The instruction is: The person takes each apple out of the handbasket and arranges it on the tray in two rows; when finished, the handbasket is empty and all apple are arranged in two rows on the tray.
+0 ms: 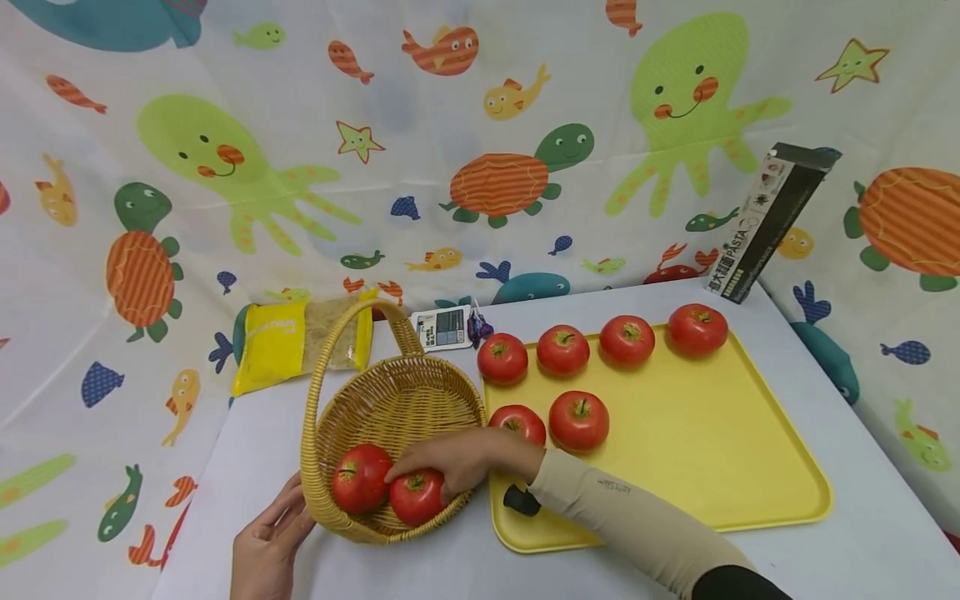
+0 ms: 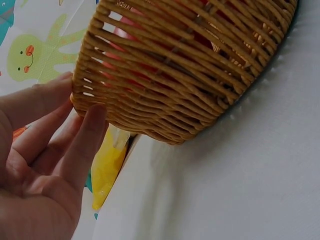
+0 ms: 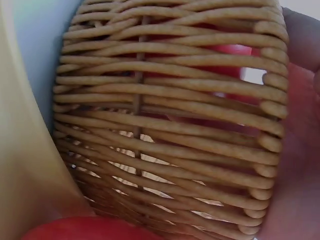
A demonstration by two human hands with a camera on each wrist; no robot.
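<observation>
Right hand (image 1: 459, 460): fingers curled over a round glossy red apple (image 1: 417, 500) inside the tan woven wicker basket (image 1: 401, 392), beside a second red apple (image 1: 360, 477). Left hand (image 1: 272, 542): fingers nearly straight, tips against basket (light support, I judge). Risk: right wrist bearing on the rim could tip it.
</observation>
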